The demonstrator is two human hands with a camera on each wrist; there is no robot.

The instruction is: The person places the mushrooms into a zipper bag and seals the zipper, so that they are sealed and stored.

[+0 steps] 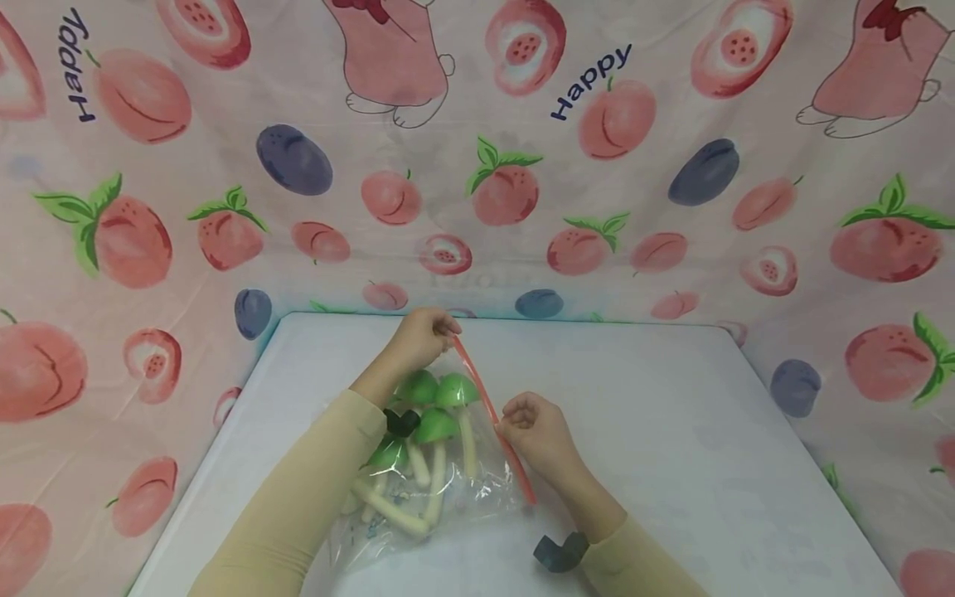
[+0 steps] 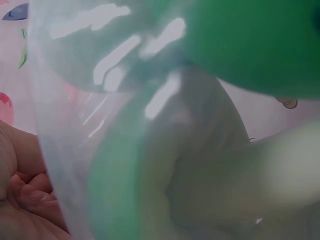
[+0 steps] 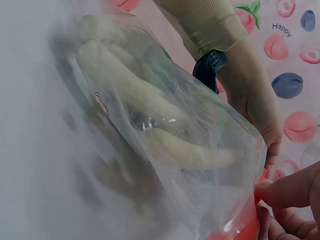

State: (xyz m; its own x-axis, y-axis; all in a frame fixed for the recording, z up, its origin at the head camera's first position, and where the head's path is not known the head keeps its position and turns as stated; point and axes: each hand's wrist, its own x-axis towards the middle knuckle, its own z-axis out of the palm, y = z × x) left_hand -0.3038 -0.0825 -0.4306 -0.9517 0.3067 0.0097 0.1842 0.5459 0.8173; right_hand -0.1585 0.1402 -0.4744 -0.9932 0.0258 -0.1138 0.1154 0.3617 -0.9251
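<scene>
A clear zip bag (image 1: 485, 493) with a red strip (image 1: 477, 377) along its mouth lies tilted over the white table. Inside are several toy mushrooms (image 1: 436, 427) with green caps and long pale stems. My left hand (image 1: 425, 336) pinches the far end of the red strip. Partway down the same strip, my right hand (image 1: 540, 435) pinches it between thumb and fingers. In the left wrist view, a green cap (image 2: 260, 45) shows large through the plastic and the left hand (image 2: 30, 195) is at the lower left. Pale stems (image 3: 135, 95) show through the bag in the right wrist view.
The white table (image 1: 656, 448) reaches back to a hanging pink cloth (image 1: 448, 149) printed with fruit, which also covers both sides. A black wrist camera mount (image 1: 559, 554) sits by the right sleeve, another (image 1: 403, 423) by the left.
</scene>
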